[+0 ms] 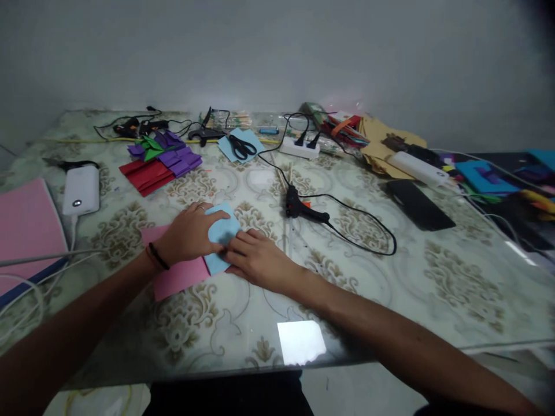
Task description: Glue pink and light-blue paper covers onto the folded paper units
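Note:
A light blue sheet of paper [224,228] lies partly over a pink sheet of paper [184,279] on the table in front of me. My left hand [189,232], with a dark band at its wrist, rests across both sheets. Its thumb and index finger are spread apart on the blue paper. At the blue paper's right edge, my right hand [258,258] has its fingers bent together, gripping that edge; its thumb is mostly hidden. Beyond my right hand lies a black hot glue gun [306,208] with its cord looped to the right.
Folded red paper [147,173] and purple paper [181,160] lie at the back left. Black scissors [241,146] rest on blue paper near a white power strip [300,148]. A white power bank [81,190] stands left, a black phone [420,204] right. Cables cross the table.

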{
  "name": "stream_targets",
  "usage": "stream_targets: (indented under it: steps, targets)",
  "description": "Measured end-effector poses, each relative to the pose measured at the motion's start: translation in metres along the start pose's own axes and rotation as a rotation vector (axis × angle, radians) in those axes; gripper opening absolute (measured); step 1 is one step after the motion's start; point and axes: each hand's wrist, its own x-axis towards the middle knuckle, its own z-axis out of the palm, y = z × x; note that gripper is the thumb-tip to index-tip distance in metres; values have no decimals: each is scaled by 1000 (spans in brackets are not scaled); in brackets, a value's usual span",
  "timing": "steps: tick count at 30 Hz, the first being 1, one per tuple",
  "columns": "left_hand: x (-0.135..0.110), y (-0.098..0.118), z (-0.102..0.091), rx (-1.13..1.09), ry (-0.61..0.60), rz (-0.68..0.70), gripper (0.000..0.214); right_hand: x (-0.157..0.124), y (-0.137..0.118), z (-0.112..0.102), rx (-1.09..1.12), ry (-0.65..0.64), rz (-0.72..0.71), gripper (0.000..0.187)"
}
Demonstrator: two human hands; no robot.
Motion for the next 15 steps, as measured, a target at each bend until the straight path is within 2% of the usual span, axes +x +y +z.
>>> stream_targets:
  steps: [6,15]
  targets:
    - [3,0,-1,-59,14,-3,58,-2,-1,2,-50,73,-27,21]
    - [-5,5,6,-24,54,-65,62,-2,0,2,21,101,-19,19]
